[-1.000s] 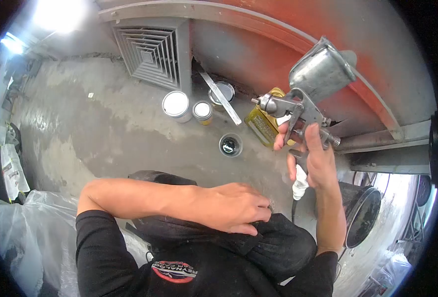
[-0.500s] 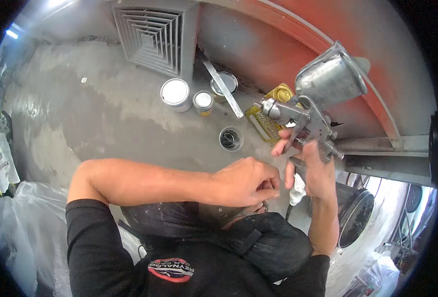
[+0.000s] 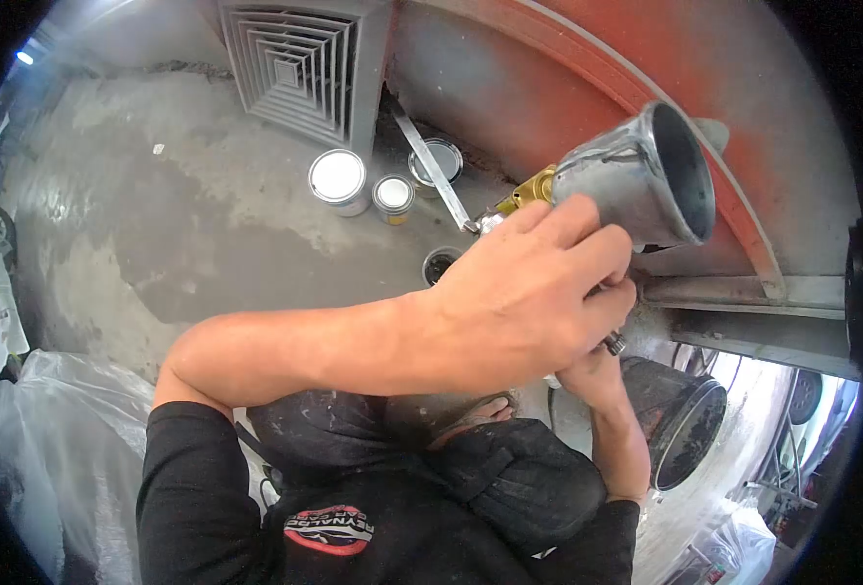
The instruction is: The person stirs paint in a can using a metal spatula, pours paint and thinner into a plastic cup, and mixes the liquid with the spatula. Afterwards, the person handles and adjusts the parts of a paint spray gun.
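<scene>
A metal spray gun with a large grey cup (image 3: 607, 185) is held out at the right, its open cup mouth turned toward the right. My left hand (image 3: 534, 302) reaches across the gun with its fingers curled onto the body, hiding most of it. From below, my right hand (image 3: 592, 375) grips the handle and is largely covered by my left. The nozzle end (image 3: 487, 224) shows past my left knuckles. Partly hidden behind my left hand, a small cup of dark liquid (image 3: 438, 263) stands on the floor. A gold tin (image 3: 532, 190) sits behind the gun.
Paint cans, a large one with a white lid (image 3: 338, 177), a small one (image 3: 393, 197) and a grey-topped one (image 3: 446, 156), stand on the floor. A flat metal strip (image 3: 426, 161) lies across the last. A vent grille (image 3: 295, 73), red-grey panel (image 3: 519, 93) and dark drum (image 3: 685, 419) surround me.
My left hand has moved up and right from near my chest onto the spray gun. The gun has turned, so its cup mouth now shows. The right hand has become mostly covered.
</scene>
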The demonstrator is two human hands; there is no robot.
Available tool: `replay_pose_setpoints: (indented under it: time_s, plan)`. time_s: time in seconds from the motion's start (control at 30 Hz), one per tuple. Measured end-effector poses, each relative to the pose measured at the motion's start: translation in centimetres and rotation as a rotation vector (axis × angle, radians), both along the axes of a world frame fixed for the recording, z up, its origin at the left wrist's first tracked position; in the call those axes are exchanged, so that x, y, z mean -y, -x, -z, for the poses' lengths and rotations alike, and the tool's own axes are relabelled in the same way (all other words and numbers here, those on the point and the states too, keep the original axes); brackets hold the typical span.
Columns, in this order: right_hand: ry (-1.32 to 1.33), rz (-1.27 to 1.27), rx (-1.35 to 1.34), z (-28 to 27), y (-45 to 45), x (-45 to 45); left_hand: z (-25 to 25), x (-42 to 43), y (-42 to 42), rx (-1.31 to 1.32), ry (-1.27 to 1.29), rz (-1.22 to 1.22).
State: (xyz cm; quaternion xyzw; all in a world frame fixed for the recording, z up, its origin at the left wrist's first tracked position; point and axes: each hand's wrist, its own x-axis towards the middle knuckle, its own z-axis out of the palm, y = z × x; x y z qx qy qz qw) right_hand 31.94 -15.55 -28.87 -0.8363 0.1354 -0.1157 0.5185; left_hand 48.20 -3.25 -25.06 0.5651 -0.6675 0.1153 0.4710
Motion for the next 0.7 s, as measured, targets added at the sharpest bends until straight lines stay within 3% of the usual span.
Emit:
replay_pose_setpoints:
  time_s: [0.4, 0.53, 0.63, 0.7]
  plan:
    - [-0.06, -0.007, -0.039, 0.8, -0.2, -0.4, 0.2, -1.0, -0.3, 0.018, -0.08, 0.019]
    - [-0.393, 0.018, 0.146, 2.8, 0.7, 0.2, 1.4, -1.7, 0.9, -0.065, 0.049, 0.211]
    - [-0.498, 0.034, -0.058, -1.4, -1.1, 0.7, 3.0, -3.3, 1.9, -0.039, -0.204, 0.431]
    - [-0.518, 0.066, -0.018, -1.2, -1.3, 0.8, 4.5, -3.9, 1.8, -0.052, -0.414, 0.562]
